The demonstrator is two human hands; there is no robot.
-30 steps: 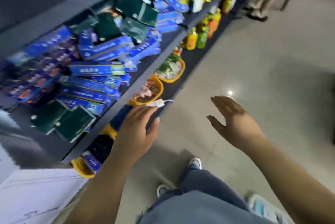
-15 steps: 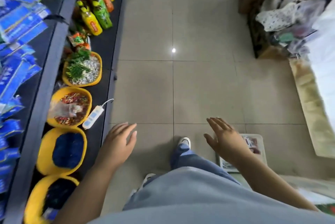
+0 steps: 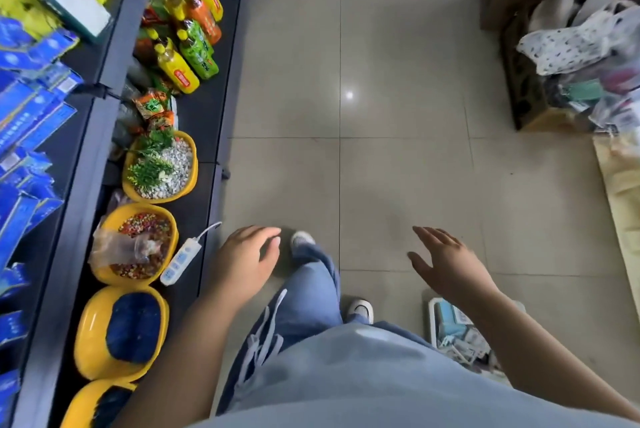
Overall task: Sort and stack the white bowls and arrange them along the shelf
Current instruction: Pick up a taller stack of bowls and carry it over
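Observation:
No white bowls are in view. My left hand [image 3: 244,261] hangs over the tiled floor just right of the bottom shelf's front edge [image 3: 211,205], fingers loosely curled, holding nothing. My right hand [image 3: 446,264] is out to the right over the floor, fingers spread and relaxed, empty. The dark shelf unit [image 3: 100,108] runs along the left side of the view.
The bottom shelf holds several yellow bowls [image 3: 90,334] filled with pebbles, beads and blue stuff, a white power strip [image 3: 180,259] and drink bottles [image 3: 194,46]. Blue boxes [image 3: 27,115] fill the shelf above. A white tray [image 3: 457,330] lies on the floor; bags [image 3: 581,46] stand at right.
The view has swung from the shelves down to the floor and my legs. Both hands have stayed empty and dropped lower, and the left one has come away from the shelf edge.

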